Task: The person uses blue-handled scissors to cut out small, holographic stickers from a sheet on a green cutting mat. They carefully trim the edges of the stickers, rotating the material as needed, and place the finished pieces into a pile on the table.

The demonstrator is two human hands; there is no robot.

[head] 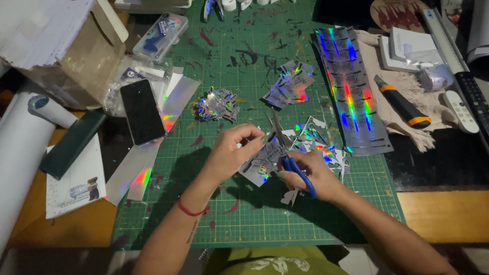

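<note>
My right hand (313, 175) grips blue-handled scissors (290, 160), blades pointing up and away. My left hand (237, 150) pinches a small holographic sticker piece (262, 162) that sits between the scissor blades, above a green cutting mat (214, 214). A red string circles my left wrist. Shiny offcuts (318, 140) lie just beyond my hands. A pile of cut-out holographic stickers (218, 106) rests ahead on the mat, and another stack (290, 84) lies to its right.
Long holographic sheets (351, 89) lie at the right beside a utility knife (402, 104) on a beige cloth. A phone (141, 111), a cardboard box (76, 51), a paper roll (18, 168) and a dark green case (71, 145) crowd the left. A white remote (460, 111) and ruler (443, 38) sit far right.
</note>
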